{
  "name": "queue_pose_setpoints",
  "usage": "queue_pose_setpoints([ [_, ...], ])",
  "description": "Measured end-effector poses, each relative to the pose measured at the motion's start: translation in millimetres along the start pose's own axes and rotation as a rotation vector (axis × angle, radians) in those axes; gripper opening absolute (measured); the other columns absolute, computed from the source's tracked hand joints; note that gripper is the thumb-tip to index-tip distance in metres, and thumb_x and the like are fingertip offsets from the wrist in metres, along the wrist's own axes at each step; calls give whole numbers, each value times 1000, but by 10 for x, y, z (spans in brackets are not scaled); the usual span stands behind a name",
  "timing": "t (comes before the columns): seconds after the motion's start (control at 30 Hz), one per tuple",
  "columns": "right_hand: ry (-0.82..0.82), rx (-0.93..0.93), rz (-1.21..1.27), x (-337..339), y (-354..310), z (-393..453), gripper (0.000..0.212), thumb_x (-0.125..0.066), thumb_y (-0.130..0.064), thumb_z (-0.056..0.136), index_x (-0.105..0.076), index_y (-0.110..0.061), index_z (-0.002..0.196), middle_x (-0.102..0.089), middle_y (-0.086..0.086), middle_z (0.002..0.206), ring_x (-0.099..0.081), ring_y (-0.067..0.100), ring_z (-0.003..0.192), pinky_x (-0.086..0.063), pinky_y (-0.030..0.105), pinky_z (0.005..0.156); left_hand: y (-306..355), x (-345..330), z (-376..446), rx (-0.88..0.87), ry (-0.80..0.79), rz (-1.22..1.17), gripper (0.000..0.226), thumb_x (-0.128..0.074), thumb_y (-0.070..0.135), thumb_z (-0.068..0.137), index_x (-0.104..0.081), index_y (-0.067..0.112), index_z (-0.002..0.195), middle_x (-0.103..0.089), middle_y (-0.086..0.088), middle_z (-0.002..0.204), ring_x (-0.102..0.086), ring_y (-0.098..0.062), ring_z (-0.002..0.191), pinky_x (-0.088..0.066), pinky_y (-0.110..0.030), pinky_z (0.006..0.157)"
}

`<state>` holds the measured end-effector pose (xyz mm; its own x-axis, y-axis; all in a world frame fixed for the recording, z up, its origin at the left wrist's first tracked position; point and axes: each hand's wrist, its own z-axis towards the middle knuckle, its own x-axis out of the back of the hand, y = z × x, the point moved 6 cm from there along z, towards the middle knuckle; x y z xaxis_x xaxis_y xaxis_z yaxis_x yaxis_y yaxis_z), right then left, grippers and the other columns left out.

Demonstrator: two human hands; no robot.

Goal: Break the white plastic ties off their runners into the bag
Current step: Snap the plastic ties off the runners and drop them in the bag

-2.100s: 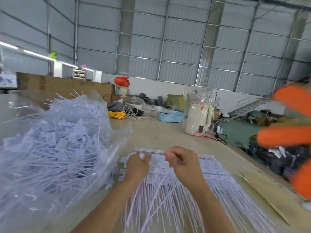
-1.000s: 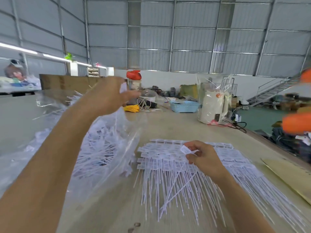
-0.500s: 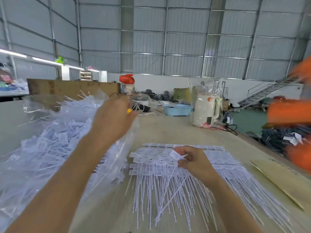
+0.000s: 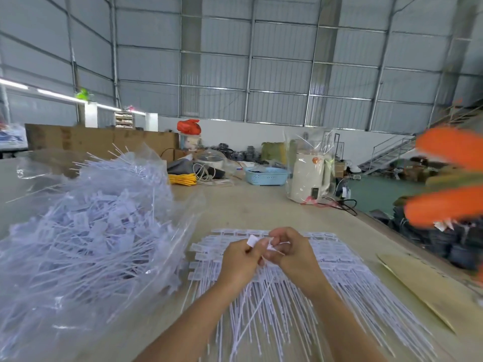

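A stack of white plastic ties on their runners (image 4: pixel 347 273) lies fanned out on the table before me. Above it my left hand (image 4: pixel 239 258) pinches the flat tag head of a white tie (image 4: pixel 253 241), and my right hand (image 4: pixel 290 253) grips the runner piece beside it, the two hands touching. Long thin tails hang down from between my hands. To the left a clear plastic bag (image 4: pixel 86 231) bulges with several loose white ties, its mouth facing the stack.
The beige table (image 4: pixel 256 207) carries a cardboard sheet (image 4: pixel 428 288) at the right edge. At the back stand a white kettle in plastic (image 4: pixel 308 176), a blue basket (image 4: pixel 265 175), a yellow cable coil (image 4: pixel 182 179) and a cardboard wall (image 4: pixel 99 139). Blurred orange shapes (image 4: pixel 447 205) show at right.
My left hand has come back from the bag's mouth to the stack and now pinches a tie head beside my right hand, which stayed over the stack holding the runner piece.
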<state>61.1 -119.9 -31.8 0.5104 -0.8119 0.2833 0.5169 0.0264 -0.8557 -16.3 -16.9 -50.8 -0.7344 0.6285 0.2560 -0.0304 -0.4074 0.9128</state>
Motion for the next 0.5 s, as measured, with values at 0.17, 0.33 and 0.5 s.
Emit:
queue_pose_setpoints([
  [0.17,-142,-127,-100,-97,135,-44,16,-61,-14,90,-66,-6,77,-64,7,72,-56,11,62,-46,22,58,-53,9,-68,47,-32,-204,20,-55,14,95,-66,4,81,-54,3,49,-44,-4,38,-36,-18,45],
  [0.33,-296,-203,-103,-198,161,-111,36,-53,-23,96,-66,-12,65,-50,1,49,-42,11,43,-36,22,46,-73,18,-57,21,-2,-174,25,-57,13,94,-63,7,71,-52,5,44,-44,0,35,-35,-14,42],
  [0.5,-251,-78,-194,-226,90,-87,33,-54,-18,95,-66,5,75,-45,-4,46,-38,3,42,-29,18,50,-159,35,-27,66,21,-166,37,-61,23,93,-58,9,58,-48,6,37,-42,-3,33,-33,-17,41],
])
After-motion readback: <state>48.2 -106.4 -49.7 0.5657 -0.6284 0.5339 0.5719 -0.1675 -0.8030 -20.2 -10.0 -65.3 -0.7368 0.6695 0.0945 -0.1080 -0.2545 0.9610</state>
